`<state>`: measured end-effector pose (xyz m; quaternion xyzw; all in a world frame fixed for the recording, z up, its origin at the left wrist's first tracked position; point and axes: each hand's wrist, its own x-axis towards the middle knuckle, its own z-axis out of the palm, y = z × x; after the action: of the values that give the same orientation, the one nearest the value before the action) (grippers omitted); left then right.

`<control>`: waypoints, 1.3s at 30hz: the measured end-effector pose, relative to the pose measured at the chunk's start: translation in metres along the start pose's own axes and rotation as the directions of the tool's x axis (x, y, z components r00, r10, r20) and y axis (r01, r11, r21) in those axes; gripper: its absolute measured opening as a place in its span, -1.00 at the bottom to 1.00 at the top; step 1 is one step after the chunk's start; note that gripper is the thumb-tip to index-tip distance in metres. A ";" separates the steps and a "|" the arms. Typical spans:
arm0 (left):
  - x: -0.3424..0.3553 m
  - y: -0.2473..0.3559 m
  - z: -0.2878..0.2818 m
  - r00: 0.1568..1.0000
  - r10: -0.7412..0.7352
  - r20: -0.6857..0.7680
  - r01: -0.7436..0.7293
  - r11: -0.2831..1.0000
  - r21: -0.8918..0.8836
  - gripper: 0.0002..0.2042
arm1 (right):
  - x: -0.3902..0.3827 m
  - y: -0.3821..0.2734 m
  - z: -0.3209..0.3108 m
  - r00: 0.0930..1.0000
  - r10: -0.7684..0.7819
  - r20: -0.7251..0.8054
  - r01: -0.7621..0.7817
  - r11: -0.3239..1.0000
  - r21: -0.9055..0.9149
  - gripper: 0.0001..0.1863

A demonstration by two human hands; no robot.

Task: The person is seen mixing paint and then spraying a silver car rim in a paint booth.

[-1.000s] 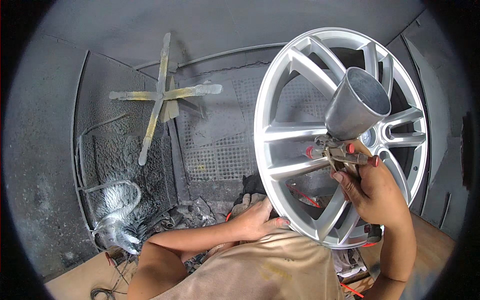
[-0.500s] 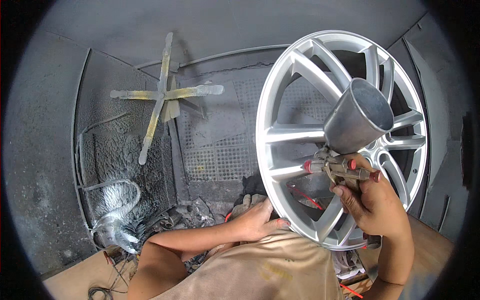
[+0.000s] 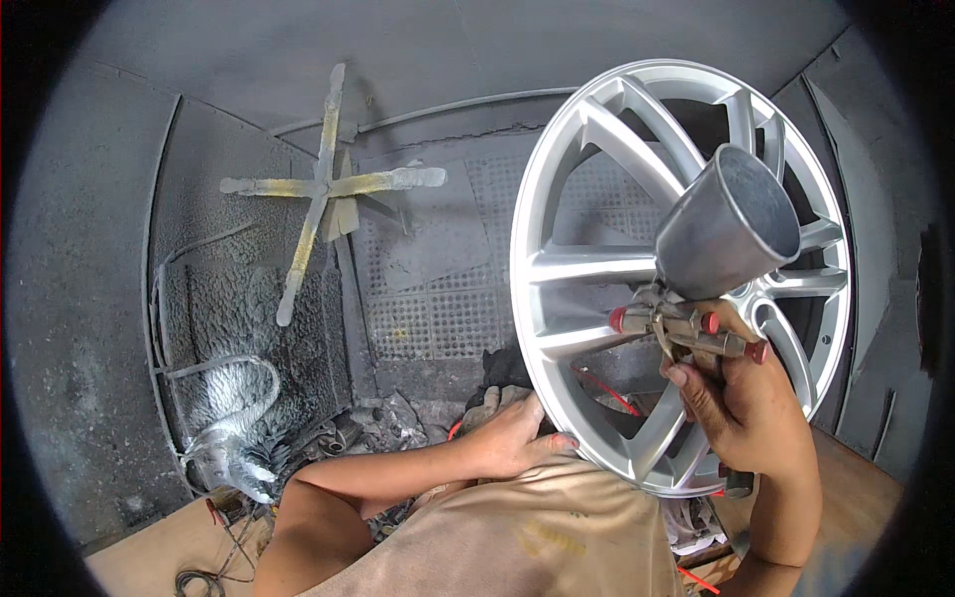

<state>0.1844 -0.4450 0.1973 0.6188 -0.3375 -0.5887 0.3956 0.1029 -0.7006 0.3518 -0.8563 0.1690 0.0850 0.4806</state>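
My right hand [image 3: 748, 398] is wrapped round a spray gun [image 3: 686, 328] with red-tipped knobs. On top of the gun sits a grey metal paint cup [image 3: 721, 234], tilted with its open mouth toward the right. Behind the gun stands a large silver alloy wheel [image 3: 592, 264] with paired spokes, its face partly hidden by cup and hand. My left hand [image 3: 517, 436] is at the wheel's lower left edge, gripping it; the thumb shows, while the fingertips are hidden behind the rim.
At the left stands a cross-shaped stand [image 3: 323, 189], crusted with grey and yellow paint. A perforated panel [image 3: 448, 318] lies beyond. Paint-coated sheeting [image 3: 249, 328] and a bent hose [image 3: 274, 383] are at left. Crumpled debris [image 3: 398, 423] lies near my left forearm; a dark cable [image 3: 204, 582] coils below.
My right hand has shifted the spray gun slightly right, and its cup a little up and right. My left hand and the wheel look nearly still.
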 end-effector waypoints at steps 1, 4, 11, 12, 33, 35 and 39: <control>0.000 0.000 0.000 1.000 -0.005 -0.006 0.005 1.000 0.008 -0.21 | -0.002 -0.001 0.000 1.000 -0.004 0.021 0.004 1.000 0.004 -0.80; 0.002 0.000 0.001 0.998 0.056 -0.031 -0.053 0.995 0.079 -0.22 | -0.008 0.003 0.000 0.995 -0.077 0.059 0.077 0.997 0.004 -0.75; 0.003 -0.013 0.003 0.997 0.074 -0.009 -0.073 0.992 0.101 -0.24 | -0.017 -0.004 0.010 0.999 -0.048 0.002 0.048 0.999 -0.019 -0.65; 0.003 -0.013 0.002 0.997 0.076 -0.007 -0.075 0.992 0.102 -0.24 | -0.018 -0.005 0.012 0.999 -0.047 -0.001 0.047 0.999 -0.019 -0.65; 0.001 -0.006 0.006 0.999 0.039 -0.006 -0.039 0.998 0.050 -0.32 | -0.027 0.007 0.027 0.977 0.045 -0.210 -0.059 0.997 -0.057 -0.59; 0.001 -0.006 0.007 1.000 0.019 -0.024 -0.016 0.993 0.114 -0.35 | -0.026 0.004 0.026 0.979 0.060 -0.196 -0.057 0.998 0.017 -0.61; 0.002 -0.011 0.008 0.994 0.094 -0.057 -0.088 0.991 0.101 -0.36 | -0.024 0.000 0.012 0.984 0.133 -0.117 -0.111 0.977 0.181 -0.70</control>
<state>0.1765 -0.4424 0.1872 0.6394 -0.3818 -0.5332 0.4014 0.0812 -0.6856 0.3528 -0.8028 0.2588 0.0439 0.5353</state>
